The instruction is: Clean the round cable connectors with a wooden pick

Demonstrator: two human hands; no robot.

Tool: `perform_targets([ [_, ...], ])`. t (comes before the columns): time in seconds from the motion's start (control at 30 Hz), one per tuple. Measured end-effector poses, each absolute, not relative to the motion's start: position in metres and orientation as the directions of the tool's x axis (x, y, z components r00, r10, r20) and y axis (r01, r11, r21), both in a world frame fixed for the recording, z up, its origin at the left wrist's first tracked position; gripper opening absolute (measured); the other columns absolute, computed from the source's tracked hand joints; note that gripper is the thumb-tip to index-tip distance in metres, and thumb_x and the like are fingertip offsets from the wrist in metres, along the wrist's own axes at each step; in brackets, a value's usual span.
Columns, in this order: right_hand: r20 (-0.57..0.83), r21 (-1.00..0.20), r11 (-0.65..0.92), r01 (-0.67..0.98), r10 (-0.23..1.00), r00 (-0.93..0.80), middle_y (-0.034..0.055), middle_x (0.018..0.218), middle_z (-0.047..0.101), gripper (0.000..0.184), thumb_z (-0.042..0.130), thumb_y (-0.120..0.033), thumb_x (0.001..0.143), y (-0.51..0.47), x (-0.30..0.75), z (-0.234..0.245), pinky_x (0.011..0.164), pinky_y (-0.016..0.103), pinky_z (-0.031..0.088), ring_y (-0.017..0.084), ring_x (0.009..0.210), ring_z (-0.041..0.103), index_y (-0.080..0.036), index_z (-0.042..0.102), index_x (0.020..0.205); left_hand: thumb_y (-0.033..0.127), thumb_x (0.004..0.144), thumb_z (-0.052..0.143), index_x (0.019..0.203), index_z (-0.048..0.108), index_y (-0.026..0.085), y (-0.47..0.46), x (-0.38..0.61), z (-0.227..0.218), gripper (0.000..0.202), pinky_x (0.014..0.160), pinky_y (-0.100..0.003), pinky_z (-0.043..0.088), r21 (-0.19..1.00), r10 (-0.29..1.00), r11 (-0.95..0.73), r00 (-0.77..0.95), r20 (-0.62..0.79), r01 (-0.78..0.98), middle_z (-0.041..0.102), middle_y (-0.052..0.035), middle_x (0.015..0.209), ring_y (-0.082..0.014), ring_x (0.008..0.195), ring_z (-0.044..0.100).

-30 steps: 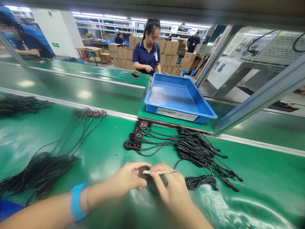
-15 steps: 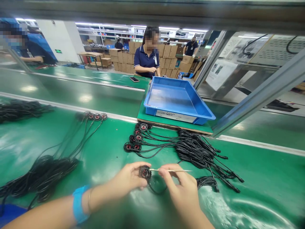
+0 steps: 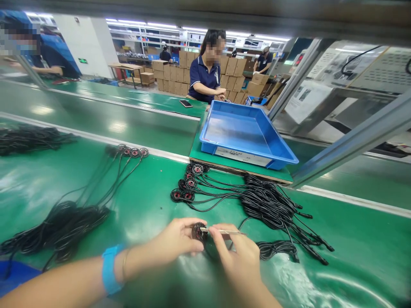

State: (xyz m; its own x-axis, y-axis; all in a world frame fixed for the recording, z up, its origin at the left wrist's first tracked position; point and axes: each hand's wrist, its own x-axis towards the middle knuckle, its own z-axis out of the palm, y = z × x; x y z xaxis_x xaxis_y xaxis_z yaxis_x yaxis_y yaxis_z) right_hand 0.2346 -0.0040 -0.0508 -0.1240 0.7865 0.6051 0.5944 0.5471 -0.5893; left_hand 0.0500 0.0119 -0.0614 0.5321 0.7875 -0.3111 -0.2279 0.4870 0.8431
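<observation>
Above the green table [image 3: 144,192], the left hand [image 3: 181,240] is closed on the edge of a round black part [image 3: 197,234]; the right hand [image 3: 236,248] pinches a pale stick [image 3: 205,230], its tip at this part.

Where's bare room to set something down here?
The green tabletop between the left cable bundle and the red-centred discs is nearly bare; so is the blue tray's floor. Crowded: right of the discs, where coiled cables lie.
</observation>
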Motion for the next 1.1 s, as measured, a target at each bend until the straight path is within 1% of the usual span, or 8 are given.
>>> perform_targets([
  [0.23, 0.489, -0.493, 0.72, 0.489, 0.693, -0.529, 0.0017, 0.081, 0.068, 0.014, 0.05, -0.019, 0.097, 0.007, 0.24, -0.042, 0.068, 0.027, 0.051, 0.014, 0.074, 0.063, -0.02, 0.061, 0.088, 0.024, 0.073, 0.078, 0.104, 0.065, 0.014, 0.01, 0.046, -0.063, 0.035, 0.062, -0.023, 0.044, 0.888, 0.752, 0.424, 0.617, -0.235, -0.178, 0.06, 0.0007, 0.077, -0.0094, 0.063, 0.051],
  [0.33, 0.44, -0.413, 0.774, 0.48, 0.631, -0.639, 0.0025, 0.08, 0.066, 0.019, 0.046, -0.021, 0.099, 0.01, 0.241, -0.036, 0.064, 0.027, 0.048, 0.015, 0.073, 0.06, -0.02, 0.06, 0.087, 0.026, 0.075, 0.078, 0.109, 0.062, 0.015, 0.01, 0.047, -0.066, 0.039, 0.062, -0.023, 0.044, 0.888, 0.759, 0.421, 0.608, -0.232, -0.186, 0.059, 0.001, 0.077, -0.01, 0.063, 0.052],
  [0.47, 0.552, -0.491, 0.74, 0.46, 0.672, -0.493, 0.0025, 0.083, 0.067, 0.015, 0.047, -0.025, 0.099, 0.013, 0.251, -0.031, 0.07, 0.026, 0.051, 0.014, 0.079, 0.063, -0.021, 0.061, 0.093, 0.025, 0.071, 0.082, 0.114, 0.058, 0.019, 0.011, 0.047, -0.065, 0.049, 0.067, -0.024, 0.045, 0.9, 0.806, 0.365, 0.565, -0.178, -0.237, 0.06, -0.0011, 0.09, -0.0116, 0.073, 0.055],
  [0.6, 0.577, -0.386, 0.524, 0.759, 0.779, -0.244, 0.0035, 0.078, 0.061, 0.026, 0.039, -0.027, 0.101, 0.023, 0.271, -0.034, 0.063, 0.026, 0.049, 0.015, 0.071, 0.06, -0.02, 0.055, 0.081, 0.026, 0.068, 0.083, 0.112, 0.058, 0.02, 0.012, 0.046, -0.058, 0.051, 0.07, -0.024, 0.043, 0.922, 0.838, 0.322, 0.518, -0.172, -0.215, 0.056, -0.0001, 0.09, -0.0124, 0.078, 0.053],
  [0.7, 0.549, -0.273, 0.51, 0.816, 0.779, -0.303, 0.003, 0.069, 0.056, 0.029, 0.048, -0.036, 0.098, 0.034, 0.28, -0.04, 0.057, 0.028, 0.043, 0.018, 0.066, 0.055, -0.021, 0.055, 0.073, 0.031, 0.071, 0.082, 0.112, 0.058, 0.019, 0.012, 0.046, -0.053, 0.049, 0.07, -0.025, 0.043, 0.924, 0.846, 0.318, 0.503, -0.176, -0.212, 0.055, 0.0002, 0.088, -0.0129, 0.077, 0.055],
  [0.8, 0.534, -0.218, 0.499, 0.839, 0.781, -0.325, 0.006, 0.078, 0.06, 0.022, 0.051, -0.036, 0.096, 0.034, 0.278, -0.041, 0.061, 0.031, 0.043, 0.021, 0.073, 0.055, -0.02, 0.061, 0.083, 0.036, 0.075, 0.078, 0.11, 0.057, 0.018, 0.012, 0.046, -0.051, 0.045, 0.071, -0.027, 0.046, 0.92, 0.858, 0.321, 0.482, -0.18, -0.227, 0.056, 0.0, 0.087, -0.013, 0.072, 0.059],
  [1.0, 0.392, -0.474, 0.586, 0.658, 0.809, -0.438, 0.0003, 0.087, 0.064, 0.011, 0.062, -0.028, 0.09, -0.001, 0.25, -0.041, 0.072, 0.031, 0.045, 0.017, 0.08, 0.059, -0.024, 0.058, 0.099, 0.03, 0.079, 0.075, 0.089, 0.05, 0.02, 0.009, 0.048, -0.05, 0.029, 0.081, -0.032, 0.049, 0.932, 0.917, 0.171, 0.397, -0.032, -0.32, 0.056, -0.0025, 0.097, -0.0174, 0.086, 0.062],
  [1.1, 0.492, -0.41, 0.644, 0.646, 0.753, -0.437, -0.0004, 0.075, 0.06, 0.007, 0.052, -0.018, 0.093, -0.012, 0.238, -0.052, 0.064, 0.03, 0.039, 0.016, 0.068, 0.054, -0.022, 0.056, 0.089, 0.025, 0.087, 0.065, 0.092, 0.049, 0.021, 0.004, 0.045, -0.052, 0.018, 0.091, -0.036, 0.046, 0.995, 0.929, -0.008, 0.367, 0.044, -0.099, 0.057, -0.0045, 0.101, -0.021, 0.098, 0.06],
])
